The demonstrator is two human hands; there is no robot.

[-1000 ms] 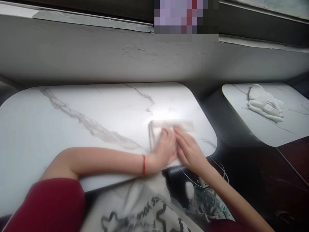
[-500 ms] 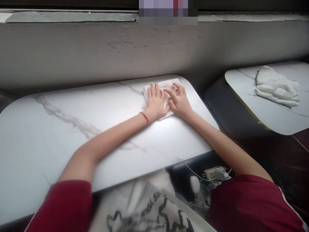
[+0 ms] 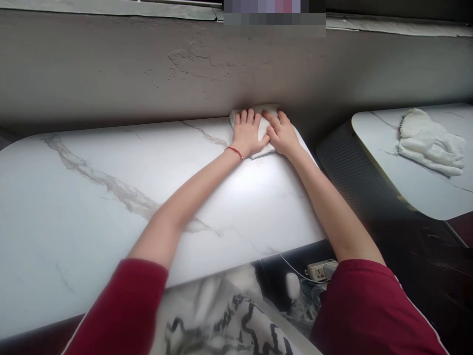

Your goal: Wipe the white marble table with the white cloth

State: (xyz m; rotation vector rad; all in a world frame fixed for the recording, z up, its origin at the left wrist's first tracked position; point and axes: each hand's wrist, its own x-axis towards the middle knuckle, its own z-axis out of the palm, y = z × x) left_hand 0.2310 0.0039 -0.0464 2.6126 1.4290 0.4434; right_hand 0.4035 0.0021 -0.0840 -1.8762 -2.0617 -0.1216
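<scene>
A folded white cloth [image 3: 263, 129] lies at the far right edge of the white marble-patterned table [image 3: 111, 197], right against the grey wall. My left hand [image 3: 248, 133], with a red string at the wrist, lies flat on the cloth, fingers stretched out and together. Beside it my right hand [image 3: 284, 134] also presses flat on the cloth, fingers pointing toward the wall. Both arms reach far across the table, in dark red sleeves.
A second marble-patterned table [image 3: 424, 192] stands to the right with a crumpled white cloth [image 3: 430, 142] on it. A dark ribbed surface [image 3: 343, 162] fills the gap between the tables. Below the near edge lie a power strip [image 3: 320, 269], white cables and a printed fabric [image 3: 221, 320].
Both hands have slid the cloth away from me, from near the front right of the table to its far edge against the wall. My arms are now stretched out.
</scene>
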